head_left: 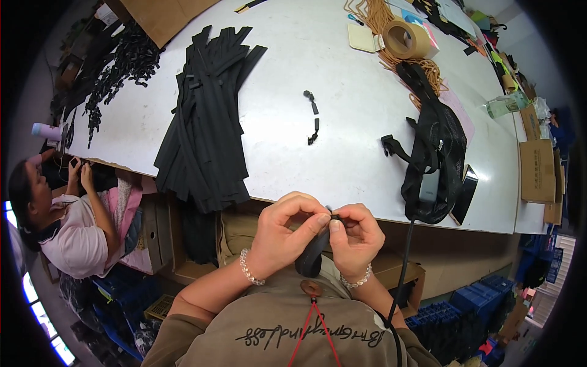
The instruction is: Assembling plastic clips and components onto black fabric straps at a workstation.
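- Clamping left grip (278, 229) and right grip (358, 235) on a black strap (310, 257) at the near edge of the counter (287, 165).
- Could slip from too light a pinch.
- Might twist from its loop hanging slack.

On the bench (287, 168), a roll of tape (422, 41) sits among tan cords (369, 10). A phone (468, 188) touches a black bag (451, 137); a greenish bottle (506, 104) is farther right. Blue crates (483, 298) stand below.
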Available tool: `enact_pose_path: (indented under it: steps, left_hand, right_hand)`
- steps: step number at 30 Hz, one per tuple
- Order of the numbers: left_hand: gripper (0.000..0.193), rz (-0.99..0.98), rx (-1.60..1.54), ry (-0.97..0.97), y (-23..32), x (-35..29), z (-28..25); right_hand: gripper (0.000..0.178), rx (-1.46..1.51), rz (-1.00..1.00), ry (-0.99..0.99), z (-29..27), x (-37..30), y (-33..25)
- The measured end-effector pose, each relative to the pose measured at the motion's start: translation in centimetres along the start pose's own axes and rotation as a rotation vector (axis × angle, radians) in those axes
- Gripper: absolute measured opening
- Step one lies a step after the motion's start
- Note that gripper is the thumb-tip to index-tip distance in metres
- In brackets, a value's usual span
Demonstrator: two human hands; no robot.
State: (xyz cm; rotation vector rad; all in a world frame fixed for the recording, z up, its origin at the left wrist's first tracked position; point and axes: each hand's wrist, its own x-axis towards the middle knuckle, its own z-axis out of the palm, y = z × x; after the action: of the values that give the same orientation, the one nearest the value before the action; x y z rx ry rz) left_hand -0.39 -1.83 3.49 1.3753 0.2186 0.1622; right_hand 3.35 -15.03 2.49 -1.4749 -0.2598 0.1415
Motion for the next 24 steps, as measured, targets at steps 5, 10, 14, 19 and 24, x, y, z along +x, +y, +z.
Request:
enact_pose_path:
  steps: [5, 10, 14, 19, 24]
  left_hand:
    - [0.008, -0.108, -0.061, 0.029, 0.59, -0.42, 0.15]
    - [0.01, -0.117, -0.097, 0.022, 0.7, -0.64, -0.02]
    - [0.01, -0.103, -0.053, 0.015, 0.8, -0.81, -0.02]
    - [0.007, 0.069, 0.174, 0.045, 0.49, -0.84, -0.16]
    - [0.004, 0.288, 0.394, 0.057, 0.6, -0.42, -0.28]
  right_hand:
    - [0.015, 0.034, -0.013, 0.031, 0.45, -0.39, 0.02]
    - [0.016, 0.098, 0.033, -0.015, 0.14, -0.46, -0.08]
    - [0.016, 0.097, 0.014, -0.015, 0.07, -0.48, -0.1]
    - [0.016, 0.103, 0.015, -0.038, -0.18, -0.43, -0.22]
    - [0.016, 0.062, -0.026, -0.063, -0.45, -0.2, -0.39]
